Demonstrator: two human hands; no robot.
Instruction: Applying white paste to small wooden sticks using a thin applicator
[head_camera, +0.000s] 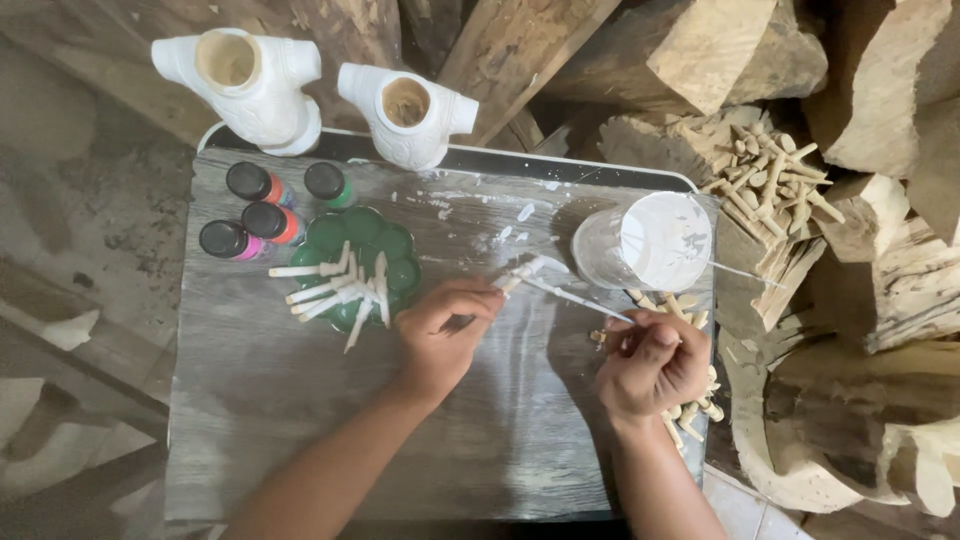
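My left hand (447, 335) pinches a small wooden peg (519, 275) coated in white paint, held over the grey wood-grain board (300, 440). My right hand (650, 362) holds a thin paintbrush (575, 296) whose white tip touches that peg. Just left of my left hand, a green flower-shaped palette (400, 245) carries several white-painted pegs (330, 292). A clear plastic cup of white paint (650, 240) stands above my right hand. Unpainted pegs (690, 415) lie under and beside my right hand at the board's right edge.
Several paint bottles with black caps (262, 205) stand at the board's upper left. Two white carved torso figures (255, 85) (405, 115) sit behind the board. A heap of bare wooden pegs (765, 175) rests on rough wood blocks (860, 300) to the right.
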